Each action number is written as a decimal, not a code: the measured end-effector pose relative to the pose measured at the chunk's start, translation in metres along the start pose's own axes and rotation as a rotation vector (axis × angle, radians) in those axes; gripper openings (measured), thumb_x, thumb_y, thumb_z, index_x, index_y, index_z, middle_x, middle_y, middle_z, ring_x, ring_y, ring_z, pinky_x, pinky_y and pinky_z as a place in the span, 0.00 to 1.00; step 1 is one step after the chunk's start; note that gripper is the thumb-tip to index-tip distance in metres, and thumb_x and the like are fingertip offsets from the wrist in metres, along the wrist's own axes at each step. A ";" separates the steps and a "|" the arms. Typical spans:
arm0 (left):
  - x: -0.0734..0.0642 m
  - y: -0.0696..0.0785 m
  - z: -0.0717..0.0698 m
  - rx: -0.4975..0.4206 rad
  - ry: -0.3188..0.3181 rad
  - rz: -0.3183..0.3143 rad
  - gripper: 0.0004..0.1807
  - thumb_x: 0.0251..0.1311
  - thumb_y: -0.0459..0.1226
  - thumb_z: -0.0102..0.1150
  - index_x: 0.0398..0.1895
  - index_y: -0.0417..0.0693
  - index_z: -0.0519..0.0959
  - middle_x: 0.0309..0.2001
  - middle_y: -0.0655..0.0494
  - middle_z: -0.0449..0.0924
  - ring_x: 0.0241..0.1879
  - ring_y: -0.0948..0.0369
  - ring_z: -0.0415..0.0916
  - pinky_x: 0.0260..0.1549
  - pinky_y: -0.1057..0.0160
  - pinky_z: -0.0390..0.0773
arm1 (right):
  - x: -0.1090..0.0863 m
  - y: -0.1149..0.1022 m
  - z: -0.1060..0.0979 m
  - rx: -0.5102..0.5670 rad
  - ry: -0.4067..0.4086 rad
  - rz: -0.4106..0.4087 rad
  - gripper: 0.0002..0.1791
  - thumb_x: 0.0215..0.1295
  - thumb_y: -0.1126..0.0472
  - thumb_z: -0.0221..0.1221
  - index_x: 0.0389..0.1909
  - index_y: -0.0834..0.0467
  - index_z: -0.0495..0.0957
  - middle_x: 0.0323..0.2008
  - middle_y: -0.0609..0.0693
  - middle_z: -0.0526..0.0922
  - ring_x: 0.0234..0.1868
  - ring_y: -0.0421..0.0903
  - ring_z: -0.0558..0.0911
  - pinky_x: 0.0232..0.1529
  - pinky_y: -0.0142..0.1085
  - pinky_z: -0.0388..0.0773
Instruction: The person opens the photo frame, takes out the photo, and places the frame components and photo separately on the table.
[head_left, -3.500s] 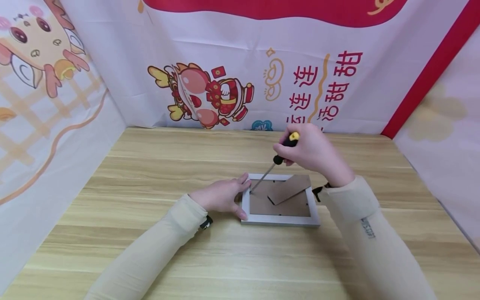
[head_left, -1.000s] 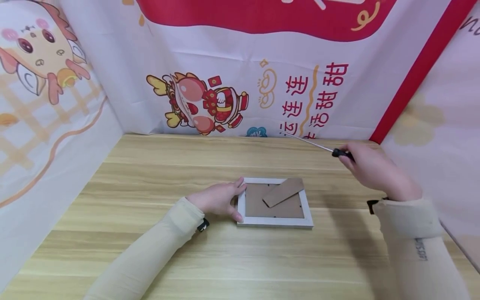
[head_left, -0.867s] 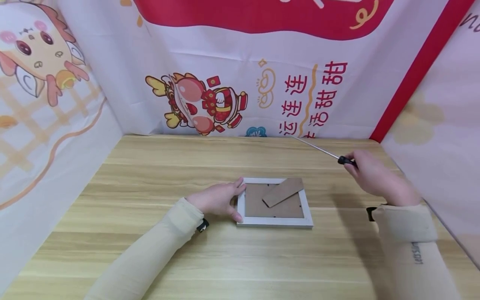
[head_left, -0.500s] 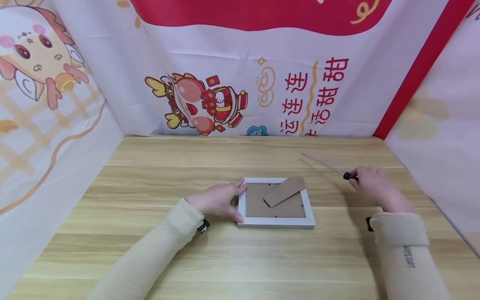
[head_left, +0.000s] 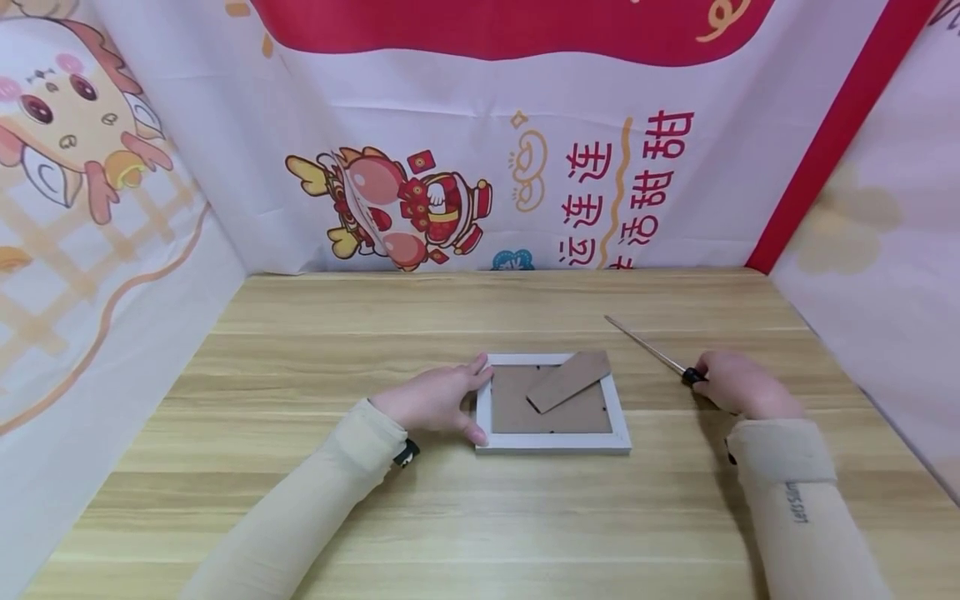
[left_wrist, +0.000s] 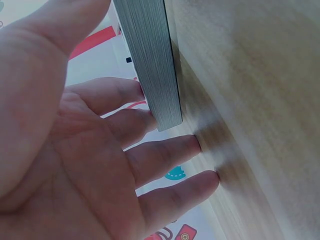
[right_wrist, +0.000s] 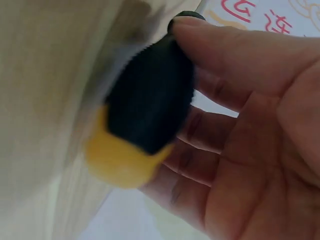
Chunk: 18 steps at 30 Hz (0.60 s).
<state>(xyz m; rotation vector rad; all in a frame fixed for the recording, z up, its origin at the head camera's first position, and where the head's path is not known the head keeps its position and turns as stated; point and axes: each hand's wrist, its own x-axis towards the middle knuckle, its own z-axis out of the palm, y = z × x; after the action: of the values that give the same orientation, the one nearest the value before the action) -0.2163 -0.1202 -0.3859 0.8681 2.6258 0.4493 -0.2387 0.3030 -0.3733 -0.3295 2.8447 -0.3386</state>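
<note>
Printed cloth (head_left: pixel 450 92) hangs across the back, its cartoon figure (head_left: pixel 397 204) turned sideways, behind a pale wooden table (head_left: pixel 525 533). On the wood lies a picture frame (head_left: pixel 618 412), back upward, presumably so its brown board (head_left: pixel 513 392) and stand (head_left: pixel 568 383) stay within reach. The left hand (head_left: pixel 435 396), spread along the frame's left side, touches it without clenching, likely to stop it sliding. Off to the right, the right hand (head_left: pixel 746 385) pinches a screwdriver (head_left: pixel 657 351) by its black-and-yellow handle (right_wrist: pixel 150 95); it slants away leftward, perhaps angled to keep its tip off the frame. Whether the tool touches the wood, I can't tell. Streaky grain runs side to side, and patterned cloth closes both ends.
</note>
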 end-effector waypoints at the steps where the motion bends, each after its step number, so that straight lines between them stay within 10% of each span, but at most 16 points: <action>1: 0.000 0.000 0.000 0.001 0.000 0.000 0.57 0.47 0.54 0.75 0.76 0.41 0.56 0.78 0.43 0.44 0.73 0.49 0.54 0.68 0.54 0.61 | 0.000 0.000 0.001 0.002 -0.007 0.006 0.07 0.65 0.66 0.61 0.38 0.69 0.78 0.30 0.56 0.79 0.32 0.52 0.76 0.37 0.49 0.74; 18: 0.000 -0.001 0.000 0.004 0.002 0.003 0.57 0.47 0.55 0.74 0.76 0.41 0.56 0.78 0.42 0.43 0.72 0.49 0.55 0.67 0.54 0.62 | 0.000 0.004 -0.004 0.035 -0.048 0.106 0.15 0.64 0.59 0.62 0.45 0.65 0.78 0.36 0.58 0.81 0.35 0.54 0.76 0.38 0.50 0.74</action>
<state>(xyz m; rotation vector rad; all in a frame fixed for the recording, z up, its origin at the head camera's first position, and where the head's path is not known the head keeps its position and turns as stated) -0.2166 -0.1211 -0.3867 0.8737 2.6277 0.4465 -0.2411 0.3076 -0.3709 -0.1760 2.7928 -0.3534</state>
